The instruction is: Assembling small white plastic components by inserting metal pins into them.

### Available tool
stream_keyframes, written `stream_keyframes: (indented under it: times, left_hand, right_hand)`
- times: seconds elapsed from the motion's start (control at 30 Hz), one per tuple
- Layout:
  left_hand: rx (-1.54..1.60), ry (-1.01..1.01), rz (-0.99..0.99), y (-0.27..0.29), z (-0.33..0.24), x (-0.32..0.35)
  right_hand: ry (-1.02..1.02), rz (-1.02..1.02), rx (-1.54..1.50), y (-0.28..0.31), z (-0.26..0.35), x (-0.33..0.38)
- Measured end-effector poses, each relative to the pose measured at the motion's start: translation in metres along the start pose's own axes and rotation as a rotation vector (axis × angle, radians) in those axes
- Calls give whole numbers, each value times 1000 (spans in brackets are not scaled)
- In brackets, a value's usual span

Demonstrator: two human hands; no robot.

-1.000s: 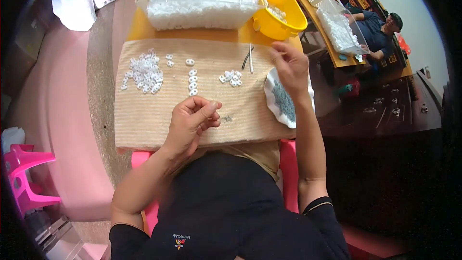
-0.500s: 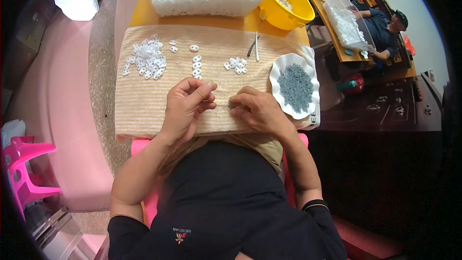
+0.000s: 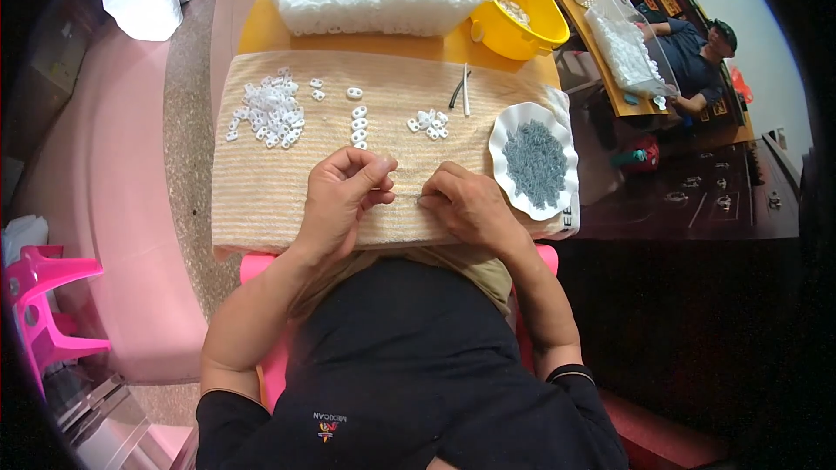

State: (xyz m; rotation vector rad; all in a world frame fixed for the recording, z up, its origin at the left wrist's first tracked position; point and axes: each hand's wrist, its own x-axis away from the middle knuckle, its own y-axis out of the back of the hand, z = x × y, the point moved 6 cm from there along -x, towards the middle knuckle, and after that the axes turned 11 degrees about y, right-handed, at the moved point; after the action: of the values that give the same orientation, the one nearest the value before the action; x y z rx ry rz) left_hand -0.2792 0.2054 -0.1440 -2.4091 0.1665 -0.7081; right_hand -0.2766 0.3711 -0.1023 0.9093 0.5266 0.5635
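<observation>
My left hand [image 3: 342, 194] hovers over the striped towel [image 3: 261, 200], thumb pressed to the curled fingers. Whatever that pinch holds, if anything, is too small to see. Fingers bunched and pointing down, my right hand [image 3: 468, 202] rests at the towel, its fingertips hidden. Just beyond my left hand runs a short column of white two-holed plastic pieces [image 3: 359, 124], with a single piece [image 3: 354, 93] above it. A larger heap of white pieces [image 3: 270, 110] lies to the left. Between the hands and farther out is a small cluster of white pieces [image 3: 430, 124].
Right of my right hand stands a scalloped white dish [image 3: 570, 157] of small grey-blue pieces. A black and a white stick [image 3: 466, 91] lie beyond. At the back are a clear bin [image 3: 374, 0] and a yellow basin [image 3: 540, 17]. Another person [image 3: 692, 61] sits at the right.
My right hand has drawn its fingers closer together and shifted slightly right. My left hand keeps its pinch, nearly in place. The view has shifted a little.
</observation>
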Motion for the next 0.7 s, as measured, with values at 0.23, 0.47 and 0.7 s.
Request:
stream_keyframes:
  times: [0.23,0.47,0.7]
  left_hand:
    - [-80,-53,-15,-2,3,-2]
    - [-378,-200,-73,-14,-6,5]
    - [-1161,-671,-99,-52,-43,-5]
  right_hand:
    - [-39,-94,-98,3,-8,3]
    - [-171,-227,-347,9,-20,13]
    - [-251,-321,-556,11,-30,19]
